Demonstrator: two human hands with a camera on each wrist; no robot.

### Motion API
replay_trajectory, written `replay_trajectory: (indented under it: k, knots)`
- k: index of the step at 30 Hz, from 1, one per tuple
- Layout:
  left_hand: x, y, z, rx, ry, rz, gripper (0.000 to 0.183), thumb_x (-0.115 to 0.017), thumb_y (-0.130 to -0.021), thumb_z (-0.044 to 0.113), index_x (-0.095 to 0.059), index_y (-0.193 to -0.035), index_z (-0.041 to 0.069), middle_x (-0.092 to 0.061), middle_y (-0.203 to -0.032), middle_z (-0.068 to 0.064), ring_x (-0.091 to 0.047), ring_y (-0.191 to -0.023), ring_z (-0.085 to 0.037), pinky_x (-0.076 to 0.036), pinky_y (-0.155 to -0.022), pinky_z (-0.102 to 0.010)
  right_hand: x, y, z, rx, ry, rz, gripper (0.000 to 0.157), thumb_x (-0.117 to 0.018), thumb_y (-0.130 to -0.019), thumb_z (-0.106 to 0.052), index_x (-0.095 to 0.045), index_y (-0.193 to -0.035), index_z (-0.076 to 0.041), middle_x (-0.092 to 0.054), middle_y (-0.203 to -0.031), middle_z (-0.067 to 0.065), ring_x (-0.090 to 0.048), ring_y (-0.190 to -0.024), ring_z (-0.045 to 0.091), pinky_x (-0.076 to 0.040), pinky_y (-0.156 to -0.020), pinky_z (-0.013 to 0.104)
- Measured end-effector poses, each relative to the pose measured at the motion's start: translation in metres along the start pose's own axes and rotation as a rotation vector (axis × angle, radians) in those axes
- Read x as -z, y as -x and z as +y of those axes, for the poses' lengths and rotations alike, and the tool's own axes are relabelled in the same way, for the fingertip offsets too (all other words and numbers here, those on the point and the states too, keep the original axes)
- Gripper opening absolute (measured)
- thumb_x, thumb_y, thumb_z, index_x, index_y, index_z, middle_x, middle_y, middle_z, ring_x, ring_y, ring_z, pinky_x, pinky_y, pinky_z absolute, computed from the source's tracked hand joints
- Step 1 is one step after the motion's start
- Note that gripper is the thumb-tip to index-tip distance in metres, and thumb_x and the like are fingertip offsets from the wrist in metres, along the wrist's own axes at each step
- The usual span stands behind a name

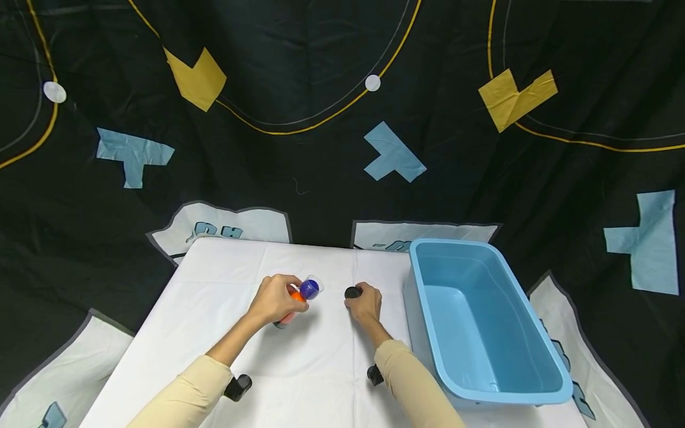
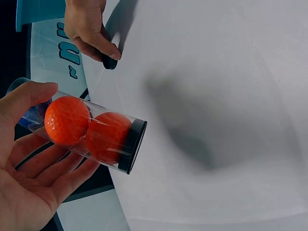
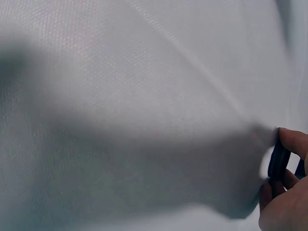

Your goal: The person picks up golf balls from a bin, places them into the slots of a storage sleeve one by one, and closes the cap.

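Holding the clear tube above the counter in the left grip, with a black end cap at one end and a seemingly uncapped mouth at the other. Pinching the loose black lid in the right grip, apart from the tube and near the blue bin. Could lose the blue ball, then the two orange balls, by tipping that mouth downward. Could also let the tube slip by holding smooth plastic too lightly, or bend it by squeezing too hard. Might fumble the lid by too slight a pinch, or seat it askew by pressing off-centre.
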State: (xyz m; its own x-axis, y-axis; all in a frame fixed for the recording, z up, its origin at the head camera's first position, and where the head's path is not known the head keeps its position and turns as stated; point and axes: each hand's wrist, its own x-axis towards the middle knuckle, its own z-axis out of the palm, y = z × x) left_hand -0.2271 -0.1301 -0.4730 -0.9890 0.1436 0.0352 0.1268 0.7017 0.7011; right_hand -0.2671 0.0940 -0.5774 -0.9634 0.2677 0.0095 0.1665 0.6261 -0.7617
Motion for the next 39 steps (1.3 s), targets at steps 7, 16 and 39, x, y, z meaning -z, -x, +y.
replay_trajectory:
  k: [7, 16, 39]
  knots:
    - [-0.001, 0.0, 0.005, -0.002, 0.017, 0.001, 0.035, -0.091, -0.067, 0.02, -0.077, -0.097, 0.009, -0.075, -0.079, -0.003, -0.067, -0.067, -0.012, -0.054, -0.061, -0.028, 0.016, -0.003, -0.019, -0.019, 0.055, -0.064, 0.038, -0.084, -0.072, -0.009, -0.072, -0.108, 0.0, -0.073, -0.101, 0.019, -0.063, -0.108, 0.038, -0.052, -0.094, 0.049]
    - [-0.001, 0.0, 0.005, 0.012, 0.017, -0.003, 0.033, -0.09, -0.067, 0.02, -0.077, -0.096, 0.011, -0.076, -0.081, -0.004, -0.067, -0.066, -0.012, -0.055, -0.062, -0.028, 0.049, -0.011, -0.069, 0.049, 0.081, -0.168, 0.041, -0.086, -0.073, -0.017, -0.072, -0.109, -0.003, -0.073, -0.101, 0.017, -0.057, -0.11, 0.037, -0.05, -0.091, 0.046]
    - [-0.012, -0.004, 0.014, -0.03, 0.006, -0.014, 0.033, -0.09, -0.064, 0.018, -0.077, -0.094, 0.011, -0.076, -0.079, -0.002, -0.068, -0.068, -0.012, -0.055, -0.065, -0.029, 0.117, 0.009, -0.095, 0.204, 0.196, -0.438, 0.037, -0.092, -0.068, -0.018, -0.073, -0.098, -0.009, -0.072, -0.092, 0.005, -0.057, -0.1, 0.026, -0.047, -0.075, 0.033]
